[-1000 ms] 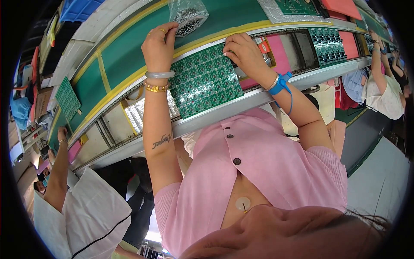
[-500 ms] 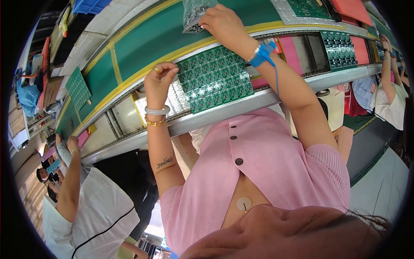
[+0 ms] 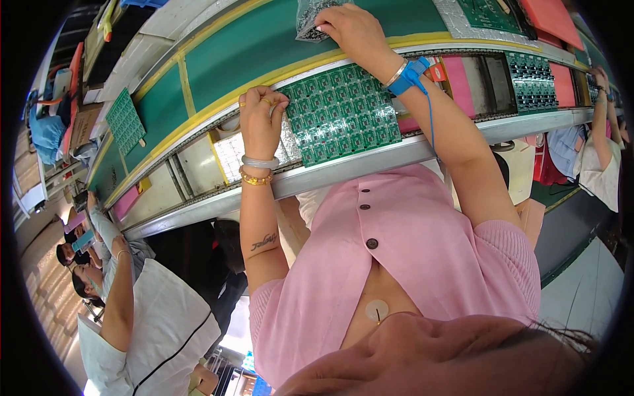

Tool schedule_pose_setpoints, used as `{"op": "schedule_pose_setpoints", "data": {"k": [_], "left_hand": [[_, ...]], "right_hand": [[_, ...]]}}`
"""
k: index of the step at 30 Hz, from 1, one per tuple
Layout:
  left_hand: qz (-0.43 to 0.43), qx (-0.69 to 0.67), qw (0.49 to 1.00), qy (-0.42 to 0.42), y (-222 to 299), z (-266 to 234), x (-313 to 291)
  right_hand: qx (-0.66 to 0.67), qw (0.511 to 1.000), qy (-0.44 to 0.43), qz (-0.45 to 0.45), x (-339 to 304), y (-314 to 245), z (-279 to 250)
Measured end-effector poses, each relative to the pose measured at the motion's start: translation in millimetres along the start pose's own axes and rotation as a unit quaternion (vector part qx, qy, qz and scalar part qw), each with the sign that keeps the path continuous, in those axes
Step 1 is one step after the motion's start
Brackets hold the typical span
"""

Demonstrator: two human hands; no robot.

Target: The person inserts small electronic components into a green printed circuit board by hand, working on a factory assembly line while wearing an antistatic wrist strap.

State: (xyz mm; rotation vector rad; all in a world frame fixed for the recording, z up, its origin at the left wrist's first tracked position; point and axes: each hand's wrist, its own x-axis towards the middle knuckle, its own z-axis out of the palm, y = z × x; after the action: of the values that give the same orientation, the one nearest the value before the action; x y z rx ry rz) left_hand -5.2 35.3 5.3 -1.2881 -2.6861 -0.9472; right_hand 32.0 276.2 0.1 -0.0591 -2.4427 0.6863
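A green circuit board panel (image 3: 343, 119) with rows of small repeated circuits lies on the rail line in front of me. At its upper left corner my left hand (image 3: 261, 125) has thumb and fingers pinched together; whatever is between them is too small to make out. Beyond the panel, on the green bench, sits a clear plastic bag (image 3: 310, 20) of small dark and metallic parts. My right hand (image 3: 356, 32) reaches over the panel, its closed fingertips at the bag's parts; what they pinch is hidden. A blue wrist strap (image 3: 409, 76) with a cord circles my right wrist.
Metal rails (image 3: 218, 198) run along the line's near side. Another green panel (image 3: 125, 122) stands far left, and a populated panel (image 3: 531, 80) lies to the right. Silver bubble wrap (image 3: 456, 18) lies far right. Co-workers sit at left, in a white top (image 3: 165, 317), and at right.
The view has shifted slightly, moving the scene rightward. My left fingers have curled further at the panel's corner. My right hand stays at the bag. The left co-worker's arm has drawn back.
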Motion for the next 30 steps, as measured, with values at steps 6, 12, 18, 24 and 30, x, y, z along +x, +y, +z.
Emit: {"op": "schedule_pose_setpoints", "data": {"k": [6, 12, 18, 24, 30], "left_hand": [[0.003, 0.011, 1.000, 0.004, 1, 1, 0], [0.009, 0.020, 1.000, 0.000, 3, 0, -2], [-0.024, -0.052, 0.998, 0.026, 5, -8, 7], [0.081, -0.039, 0.993, 0.074, 24, 3, 70], [0.095, 0.058, 0.989, 0.098, 15, 51, 105]], "right_hand": [[-0.014, 0.998, -0.033, 0.061, 0, -4, -4], [0.084, 0.996, 0.006, 0.041, 3, -12, -18], [0.074, 0.996, 0.042, -0.038, -4, -3, -28], [0.203, 0.966, -0.075, 0.139, -27, -20, -53], [0.087, 0.983, -0.102, 0.125, -58, -22, -64]]}}
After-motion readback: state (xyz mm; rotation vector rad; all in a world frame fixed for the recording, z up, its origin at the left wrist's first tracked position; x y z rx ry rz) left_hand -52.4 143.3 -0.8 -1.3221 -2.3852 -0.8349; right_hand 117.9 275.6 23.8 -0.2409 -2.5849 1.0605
